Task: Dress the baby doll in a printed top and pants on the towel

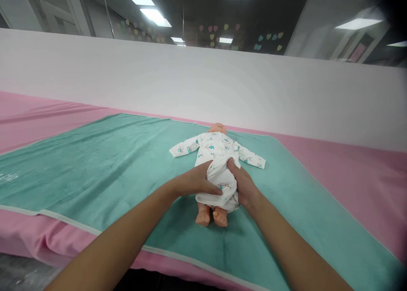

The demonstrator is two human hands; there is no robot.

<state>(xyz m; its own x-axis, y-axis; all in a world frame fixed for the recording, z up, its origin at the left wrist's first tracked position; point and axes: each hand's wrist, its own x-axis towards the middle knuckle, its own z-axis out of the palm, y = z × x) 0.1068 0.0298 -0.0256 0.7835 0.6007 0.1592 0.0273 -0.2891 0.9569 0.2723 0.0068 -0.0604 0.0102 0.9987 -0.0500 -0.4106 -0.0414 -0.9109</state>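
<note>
A baby doll (202, 214) lies on its back on a green blanket (95, 168), head away from me and bare feet towards me. It wears a white printed baby outfit (211, 144) whose long sleeves spread out to both sides. My left hand (203, 180) grips the outfit's lower part at the doll's left-hand side in view, thumb pointing across the front. On the opposite side my right hand (242, 181) holds the cloth, its thumb on top near the waist. Most fingers of both hands are hidden beside or behind the doll. The cloth between them is bunched.
Under the blanket is a pink cover (349, 172) that hangs over the near edge. A white wall (197, 87) rises behind, with a dark glass panel (210, 11) above it bearing heart stickers and light reflections. Grey floor (25, 270) shows at lower left.
</note>
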